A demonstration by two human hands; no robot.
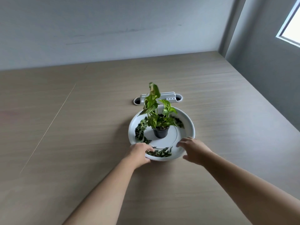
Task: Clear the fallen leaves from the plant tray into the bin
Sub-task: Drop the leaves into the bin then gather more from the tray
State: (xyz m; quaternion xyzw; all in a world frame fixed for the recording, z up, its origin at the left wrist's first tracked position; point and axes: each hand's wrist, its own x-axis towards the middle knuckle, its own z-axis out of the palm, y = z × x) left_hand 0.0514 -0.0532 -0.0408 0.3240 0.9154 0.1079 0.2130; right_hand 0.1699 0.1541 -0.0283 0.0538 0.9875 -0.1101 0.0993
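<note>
A round white plant tray (188,122) lies on the wooden table. A small black pot (160,133) with a green leafy plant (154,111) stands in its middle. Dark fallen leaves lie along the tray's left side (140,130), its near edge (160,153) and its far right (179,123). My left hand (139,152) grips the tray's near-left rim, fingers curled over the leaves there. My right hand (193,149) hovers at the near-right rim, fingers spread, holding nothing. No bin is in view.
A white cable grommet with a raised lid (158,99) is set in the table just behind the tray. The table (81,127) runs to a grey wall at the back and a corner with a window (292,26) on the right.
</note>
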